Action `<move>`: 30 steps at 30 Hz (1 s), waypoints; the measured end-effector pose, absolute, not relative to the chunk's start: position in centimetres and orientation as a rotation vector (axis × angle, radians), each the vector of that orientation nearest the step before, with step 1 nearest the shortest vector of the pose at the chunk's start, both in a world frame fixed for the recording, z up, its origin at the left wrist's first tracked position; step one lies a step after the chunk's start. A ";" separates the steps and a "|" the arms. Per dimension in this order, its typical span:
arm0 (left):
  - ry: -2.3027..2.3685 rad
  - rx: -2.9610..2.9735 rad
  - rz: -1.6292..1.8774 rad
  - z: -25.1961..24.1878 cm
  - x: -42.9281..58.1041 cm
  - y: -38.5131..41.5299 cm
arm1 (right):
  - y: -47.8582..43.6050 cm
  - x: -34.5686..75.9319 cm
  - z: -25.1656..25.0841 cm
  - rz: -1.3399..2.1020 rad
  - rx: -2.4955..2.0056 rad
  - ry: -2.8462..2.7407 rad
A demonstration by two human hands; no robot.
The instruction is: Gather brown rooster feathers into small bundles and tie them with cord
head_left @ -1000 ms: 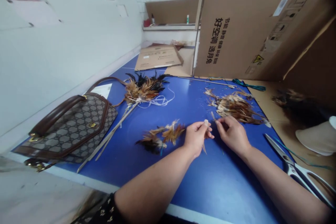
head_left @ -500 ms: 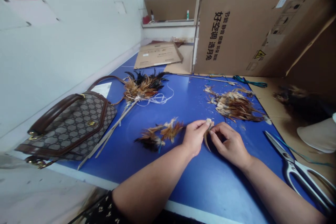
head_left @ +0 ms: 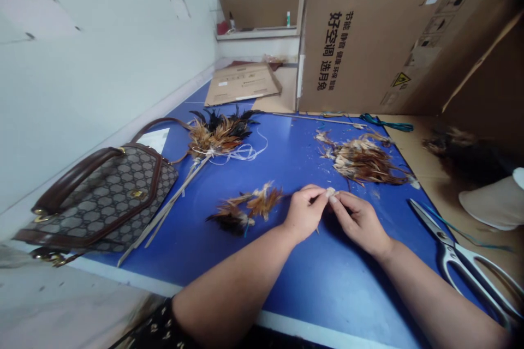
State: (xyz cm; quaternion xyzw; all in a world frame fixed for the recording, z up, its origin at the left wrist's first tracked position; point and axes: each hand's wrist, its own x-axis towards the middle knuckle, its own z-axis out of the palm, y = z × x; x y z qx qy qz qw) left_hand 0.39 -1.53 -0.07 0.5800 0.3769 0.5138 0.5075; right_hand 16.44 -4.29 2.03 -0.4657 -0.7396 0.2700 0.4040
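Between the fingertips of my left hand (head_left: pixel 306 208) and my right hand (head_left: pixel 359 221) is the pale base of a small feather bunch (head_left: pixel 329 192). Both hands pinch it, and my fingers cover most of the rest; one thin tip shows below the left hand. Left of my hands lie small brown and black feather bunches (head_left: pixel 262 203) on the blue tabletop (head_left: pixel 295 161). A larger pile of brown feathers (head_left: pixel 362 162) lies beyond my right hand. Scissors (head_left: pixel 450 251) rest to the right, beside my right forearm.
At the left stands a brown patterned handbag (head_left: pixel 126 191). Near it lie thin sticks (head_left: pixel 172 202), a brown-black feather bundle (head_left: pixel 223 132) and white string (head_left: pixel 245 152). A large cardboard box (head_left: pixel 376 38) blocks the back right. A white cup (head_left: pixel 493 204) lies at the right edge.
My right fingertips have moved up to the pale base, beside the left fingertips. The feather that hung between my hands is now mostly hidden. The view has shifted slightly.
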 end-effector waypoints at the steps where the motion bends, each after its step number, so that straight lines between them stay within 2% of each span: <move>1: 0.894 1.416 1.230 0.0 0.3 -1.5 | -4.3 16.6 2.1 0.702 -1.176 -1.881; 12: 0.960 1.462 1.241 0.4 0.4 -1.7 | -4.6 16.7 2.1 0.648 -1.151 -2.071; 21: 0.881 1.020 1.082 0.0 1.2 -1.9 | -5.0 17.7 1.9 0.447 -1.230 -1.673; 30: 0.792 1.052 1.019 0.1 0.9 -2.2 | -3.8 17.6 1.7 0.390 -0.976 -1.901</move>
